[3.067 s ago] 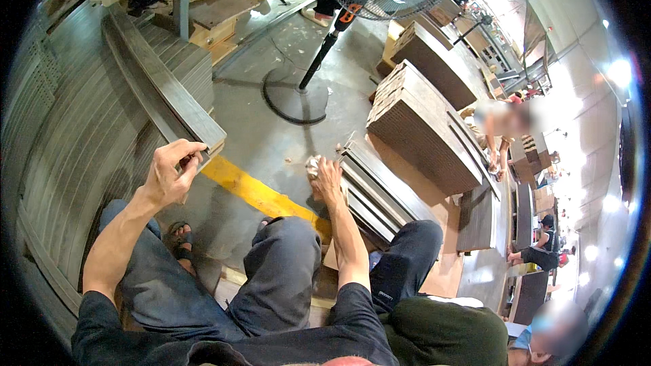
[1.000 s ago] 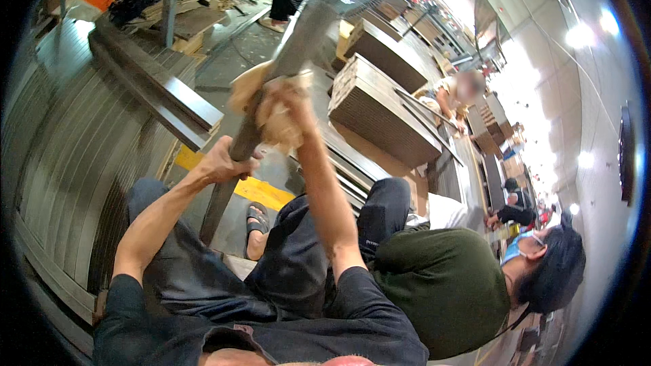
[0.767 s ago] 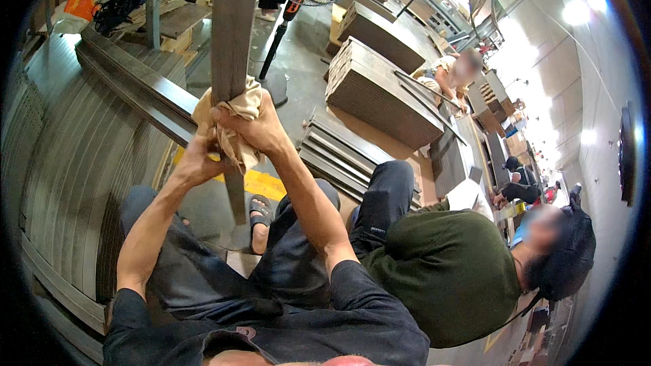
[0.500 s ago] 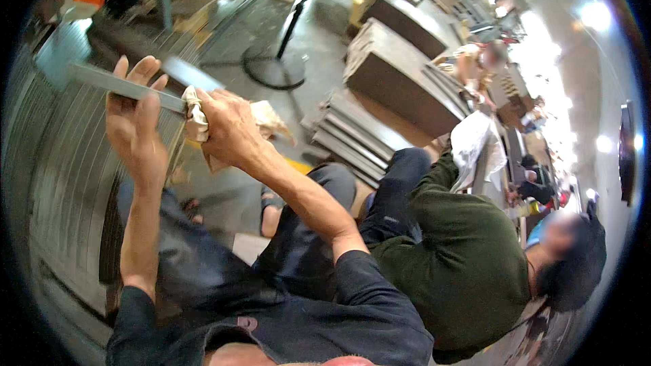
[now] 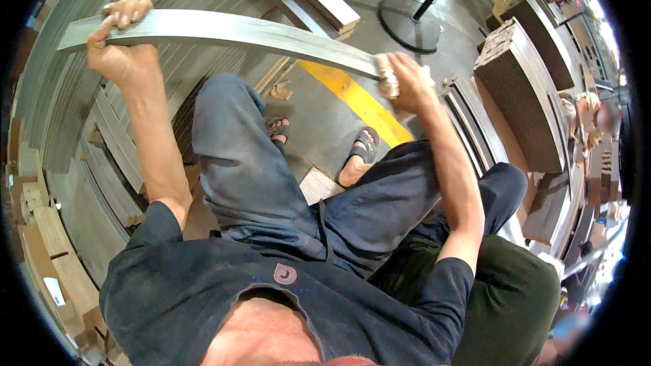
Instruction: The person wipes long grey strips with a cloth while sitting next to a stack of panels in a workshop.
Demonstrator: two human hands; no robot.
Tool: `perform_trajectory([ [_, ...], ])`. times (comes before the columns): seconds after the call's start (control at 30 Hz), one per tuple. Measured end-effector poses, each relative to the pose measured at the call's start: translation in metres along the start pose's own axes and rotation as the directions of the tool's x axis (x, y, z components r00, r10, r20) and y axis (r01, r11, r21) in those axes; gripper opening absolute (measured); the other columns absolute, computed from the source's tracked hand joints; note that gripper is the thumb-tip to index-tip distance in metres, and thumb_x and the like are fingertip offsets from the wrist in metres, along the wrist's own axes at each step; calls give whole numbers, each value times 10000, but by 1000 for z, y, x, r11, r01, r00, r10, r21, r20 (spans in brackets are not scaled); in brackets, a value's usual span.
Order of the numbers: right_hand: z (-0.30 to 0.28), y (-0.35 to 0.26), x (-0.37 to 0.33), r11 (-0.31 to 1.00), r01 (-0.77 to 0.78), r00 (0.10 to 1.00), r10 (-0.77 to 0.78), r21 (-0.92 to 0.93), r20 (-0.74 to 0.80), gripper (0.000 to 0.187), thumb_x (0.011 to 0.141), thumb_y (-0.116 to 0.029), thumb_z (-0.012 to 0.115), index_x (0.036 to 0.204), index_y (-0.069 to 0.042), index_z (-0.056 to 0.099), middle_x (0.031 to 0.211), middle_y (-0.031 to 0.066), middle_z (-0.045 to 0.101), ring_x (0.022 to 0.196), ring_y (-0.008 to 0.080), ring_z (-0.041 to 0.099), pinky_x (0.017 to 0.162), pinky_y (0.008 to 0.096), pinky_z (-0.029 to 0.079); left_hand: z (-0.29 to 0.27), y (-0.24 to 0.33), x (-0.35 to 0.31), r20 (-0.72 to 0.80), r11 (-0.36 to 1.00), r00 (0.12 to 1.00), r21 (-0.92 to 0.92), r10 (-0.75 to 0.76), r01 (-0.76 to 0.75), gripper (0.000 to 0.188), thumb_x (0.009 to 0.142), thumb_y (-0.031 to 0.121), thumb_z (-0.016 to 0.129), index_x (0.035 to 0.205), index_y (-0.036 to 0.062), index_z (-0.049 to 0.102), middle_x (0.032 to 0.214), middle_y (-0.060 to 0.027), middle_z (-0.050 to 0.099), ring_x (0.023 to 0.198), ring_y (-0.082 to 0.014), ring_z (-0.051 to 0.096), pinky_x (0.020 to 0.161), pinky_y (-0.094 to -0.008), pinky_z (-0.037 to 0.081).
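Note:
A long, flat silver-grey metal strip (image 5: 230, 27) spans the space above my knees. Near its left end, the fingers of my left hand (image 5: 125, 47) are wrapped round it, the thumb at the front. At the other end, my right hand (image 5: 412, 87) is closed round a crumpled cream cloth (image 5: 387, 76), which is bunched against the strip. The strip's right tip is hidden by that cloth and hand.
Stacked metal strips (image 5: 74, 88) lie to the left and behind. A round black stand base (image 5: 407, 24) rests on the floor beyond a yellow line (image 5: 352, 98). Bundled grey-brown panels (image 5: 522, 95) stand right. A co-worker in dark green (image 5: 512, 298) sits close on my right.
My left hand, with fingers spread beside the strip before, now grips it. My right hand and cloth are now far from the left hand, at the strip's right end. The view has turned left.

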State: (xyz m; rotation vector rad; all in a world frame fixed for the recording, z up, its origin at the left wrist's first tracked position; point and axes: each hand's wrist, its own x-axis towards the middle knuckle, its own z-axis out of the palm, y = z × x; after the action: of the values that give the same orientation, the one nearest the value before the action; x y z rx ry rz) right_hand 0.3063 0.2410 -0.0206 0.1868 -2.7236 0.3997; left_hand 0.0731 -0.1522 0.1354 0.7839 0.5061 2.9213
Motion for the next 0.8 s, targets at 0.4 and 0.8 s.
perform_trajectory([
  [0.4,-20,-63,12,933,-154,978,98,-324,-184,520,581,-62,758,1040,-38,513,995,146,509,979,339,513,823,450,434,12,-137,-66,-377,954,890,49,-255,294,151,860,122,698,914,5,621,842,-133,648,832,-280,622,885,-448,506],
  [0.8,-61,25,2,622,-245,769,592,744,-241,303,836,-256,717,1070,-85,631,1077,33,644,960,203,626,831,341,528,47,-126,-89,179,542,930,840,-320,24,351,820,23,720,1130,40,557,871,-20,612,714,-122,624,671,-311,548],
])
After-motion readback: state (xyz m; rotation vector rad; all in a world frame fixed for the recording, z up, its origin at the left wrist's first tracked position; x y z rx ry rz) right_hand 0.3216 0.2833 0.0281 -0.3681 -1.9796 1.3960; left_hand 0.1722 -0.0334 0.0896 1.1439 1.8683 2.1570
